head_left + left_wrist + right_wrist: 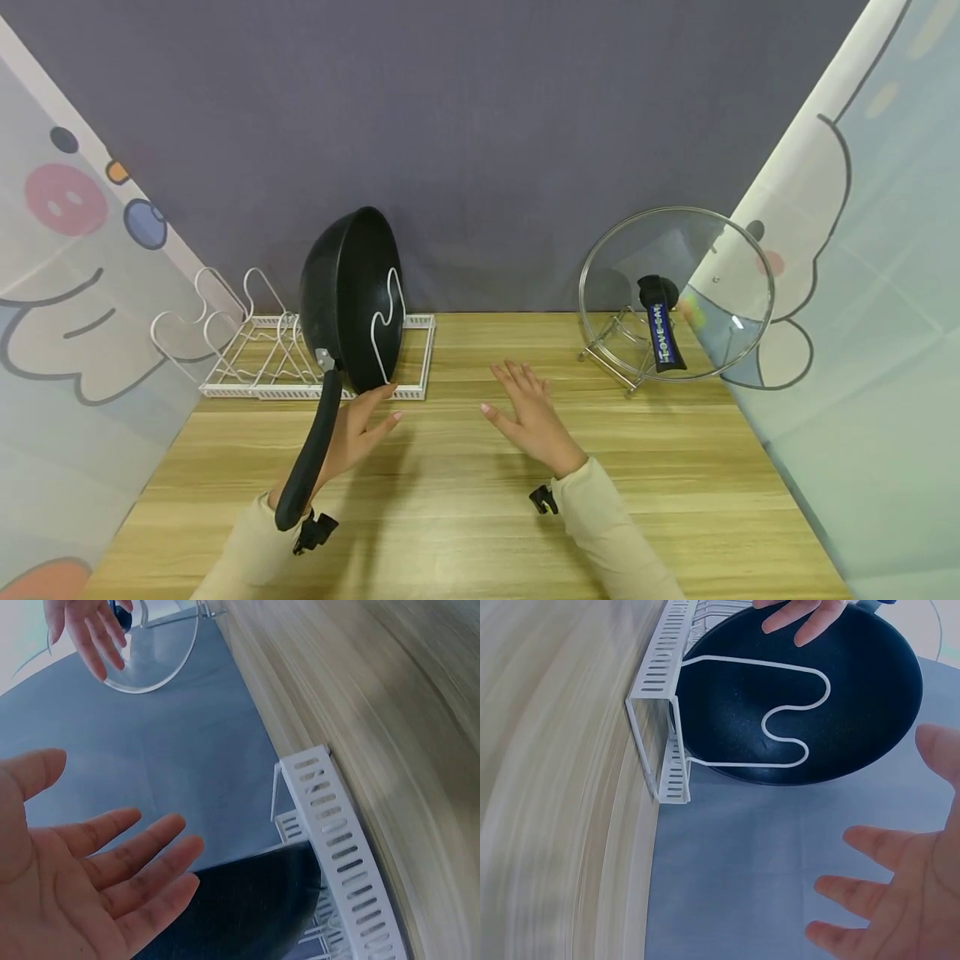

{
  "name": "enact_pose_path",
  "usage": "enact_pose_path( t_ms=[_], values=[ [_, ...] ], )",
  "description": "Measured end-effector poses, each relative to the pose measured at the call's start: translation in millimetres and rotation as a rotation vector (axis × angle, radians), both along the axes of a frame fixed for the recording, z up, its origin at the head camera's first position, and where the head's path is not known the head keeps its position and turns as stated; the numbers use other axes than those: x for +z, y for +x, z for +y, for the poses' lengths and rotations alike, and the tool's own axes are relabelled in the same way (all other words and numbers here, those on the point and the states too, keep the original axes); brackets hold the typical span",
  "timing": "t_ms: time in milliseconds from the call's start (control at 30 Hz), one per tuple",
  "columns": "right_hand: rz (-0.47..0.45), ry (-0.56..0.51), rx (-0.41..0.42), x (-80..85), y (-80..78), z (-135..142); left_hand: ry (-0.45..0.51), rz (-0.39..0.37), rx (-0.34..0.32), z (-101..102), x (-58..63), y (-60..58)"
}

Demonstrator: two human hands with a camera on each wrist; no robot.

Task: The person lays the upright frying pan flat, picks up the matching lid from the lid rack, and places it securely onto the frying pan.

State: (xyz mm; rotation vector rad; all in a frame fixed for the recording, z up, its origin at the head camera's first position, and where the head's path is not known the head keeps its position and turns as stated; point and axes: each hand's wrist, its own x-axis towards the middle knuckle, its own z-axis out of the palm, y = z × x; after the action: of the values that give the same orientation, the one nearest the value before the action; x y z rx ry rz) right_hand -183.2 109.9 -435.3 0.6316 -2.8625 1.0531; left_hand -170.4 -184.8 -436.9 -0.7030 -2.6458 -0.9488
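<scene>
A black wok [367, 292] stands on its edge in a white wire rack [429, 354] at the left, its long black handle [311, 454] slanting toward the front. My left hand [352, 437] is beside that handle, partly behind it in the head view, with fingers extended and nothing held. In the left wrist view, the palm and spread fingers of the left hand [112, 877] show. My right hand [532, 421] hovers over the middle of the table, fingers straight. The right wrist view shows the right hand [900, 892] with its fingers apart, facing the wok [855, 697].
On the right, a glass lid [701, 321] with a metal rim and black knob leans on a small wire stand [611, 354]. A blue-and-black label [663, 337] overlaps it. Behind the wooden table [465, 517] rises a grey panel [480, 150]; cartoon-printed sheets [885, 333] flank both sides.
</scene>
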Motion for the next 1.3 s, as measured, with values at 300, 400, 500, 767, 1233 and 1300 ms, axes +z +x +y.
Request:
enact_pose_path(
  t_ms=[300,400,500,767,1233,1300],
  values=[
    [0.010,0.010,0.007,0.8,1.6,-4.2,-0.074,0.022,-0.077,-12.4,12.8,5.7],
    [0.015,0.013,0.014,1.1,2.4,-6.0,-0.091,0.074,-0.104,-12.5,26.1,12.7],
    [0.018,0.017,0.017,1.0,2.8,-7.0,-0.097,0.073,-0.105,-12.6,40.6,20.8],
    [0.035,0.002,0.025,0.9,5.6,-10.0,-0.165,-0.049,-0.015,-27.3,41.3,23.6],
    [0.047,0.004,0.062,5.5,12.6,-20.7,-0.152,-0.233,-0.025,-68.5,50.1,21.4],
    [0.046,0.007,0.068,6.1,13.3,-22.3,-0.151,-0.257,-0.008,-73.2,52.9,21.7]
  ],
)
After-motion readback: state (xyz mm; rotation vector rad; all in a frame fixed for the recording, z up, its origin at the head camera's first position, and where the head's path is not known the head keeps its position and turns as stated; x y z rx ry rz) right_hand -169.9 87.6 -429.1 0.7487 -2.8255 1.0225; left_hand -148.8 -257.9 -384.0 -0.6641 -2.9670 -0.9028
